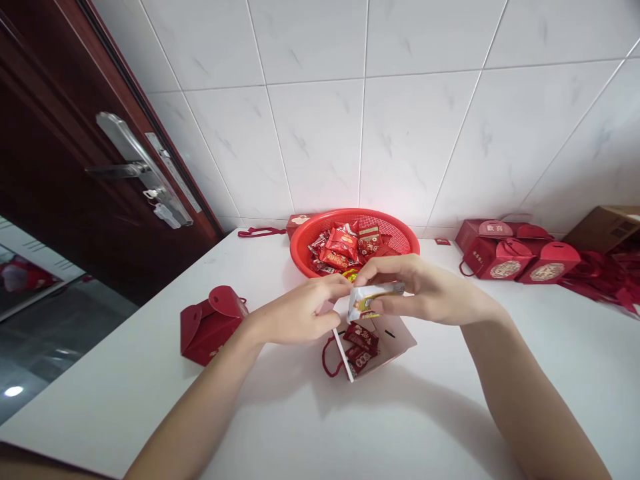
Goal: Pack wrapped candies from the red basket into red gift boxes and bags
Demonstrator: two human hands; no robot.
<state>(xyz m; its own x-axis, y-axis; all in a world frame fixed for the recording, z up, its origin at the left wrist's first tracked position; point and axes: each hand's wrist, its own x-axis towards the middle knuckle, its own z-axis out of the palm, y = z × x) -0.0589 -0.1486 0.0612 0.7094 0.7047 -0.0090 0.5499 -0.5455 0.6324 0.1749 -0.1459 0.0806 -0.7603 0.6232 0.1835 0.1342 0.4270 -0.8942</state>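
Note:
My right hand (420,290) grips a small white and yellow packet (367,301) between thumb and fingers, above an open box (395,343) with a pale inside. Two or more dark red packets (363,339) lie in that box, and a red cord loop hangs at its left. At the box's back left edge is my left hand (305,310), its fingers bent; whether they pinch the edge is unclear. Just behind both hands stands a red mesh basket (406,247) of red wrapped packets (343,243).
A closed red box (213,327) stands on the white table (125,373) at the left. Several red boxes (505,257), red ribbons (607,280) and a brown carton (600,227) are at the right. Behind rises a tiled wall; a dark door is at the left.

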